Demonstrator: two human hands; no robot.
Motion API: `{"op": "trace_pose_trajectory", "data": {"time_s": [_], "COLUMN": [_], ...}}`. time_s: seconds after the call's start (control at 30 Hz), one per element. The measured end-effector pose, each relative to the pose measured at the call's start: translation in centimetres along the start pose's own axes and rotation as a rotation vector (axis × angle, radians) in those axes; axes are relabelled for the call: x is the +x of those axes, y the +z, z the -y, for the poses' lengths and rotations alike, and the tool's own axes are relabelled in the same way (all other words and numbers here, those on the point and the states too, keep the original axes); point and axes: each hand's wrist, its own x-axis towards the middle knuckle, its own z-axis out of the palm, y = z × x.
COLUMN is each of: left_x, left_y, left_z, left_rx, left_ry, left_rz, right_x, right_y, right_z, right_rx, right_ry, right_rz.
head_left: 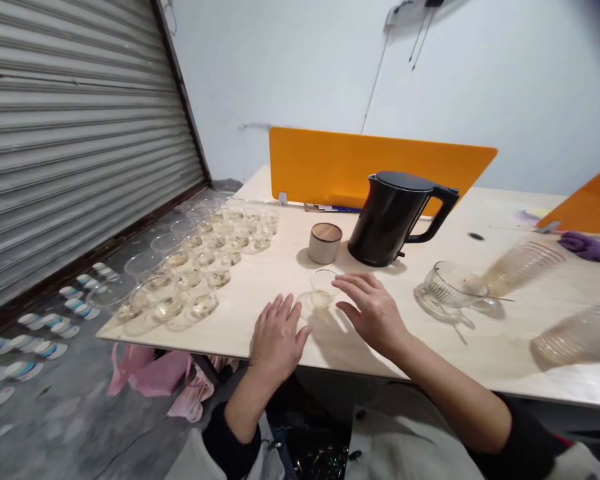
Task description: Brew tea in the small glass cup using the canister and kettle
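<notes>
Cup (323, 289): small, clear, upright, holding pale liquid.

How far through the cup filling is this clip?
Looks done: many small glass cups at the table's left hold pale liquid. In hand: the right hand touches one small cup near the kettle; the left hand lies flat. Left: cannot tell.
</notes>
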Motion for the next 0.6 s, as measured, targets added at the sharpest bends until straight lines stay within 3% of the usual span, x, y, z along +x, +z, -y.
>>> {"op": "trace_pose_trajectory", "data": {"time_s": [0.2, 0.37, 0.47, 0.6], "left_x": [-0.1, -0.1, -0.1, -0.1], "left_y": [0.0, 0.0, 0.2, 0.3], "left_z": [0.0, 0.1, 0.1, 0.1], "left_rx": [0.009, 0.028, 0.039, 0.046], "left_ry": [-0.001, 0.010, 0.017, 0.019], "left_rz": [0.022, 0.021, 0.013, 0.003], "right_x": [-5.8, -9.8, -8.4, -2.7], "right_y": [-4.0, -5.8, -6.8, -8.1], "right_z": [-2.3, -5.2, -7.4, -11.0], "right_rx": [-0.014, -0.037, 0.041, 0.207], "right_ry": [0.154, 0.401, 0.593, 0.715], "right_rz": [-0.075, -0.114, -0.226, -0.453]}}
